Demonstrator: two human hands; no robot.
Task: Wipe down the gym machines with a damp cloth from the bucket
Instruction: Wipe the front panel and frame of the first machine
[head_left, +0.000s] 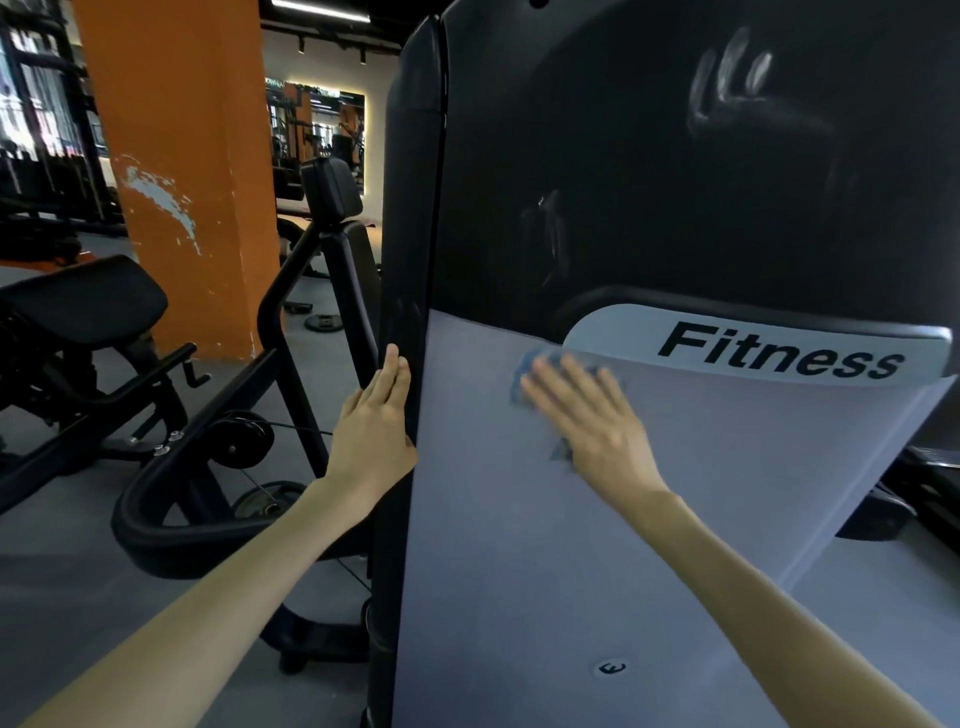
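- Your right hand (582, 415) presses straight, spread fingers flat on one blue cloth (524, 370). The cloth is blurred and mostly hidden, so you cannot tell its long axis.
- The cloth lies on the machine's grey panel (519, 561), just left of the "Fitness" label (779, 354).
- Your left hand (375, 431) rests flat, fingers straight, on the black side post (402, 249).

We count one left hand (371, 431), one right hand (597, 421), one blue cloth (522, 374), one grey machine panel (519, 561) and one orange pillar (182, 156).
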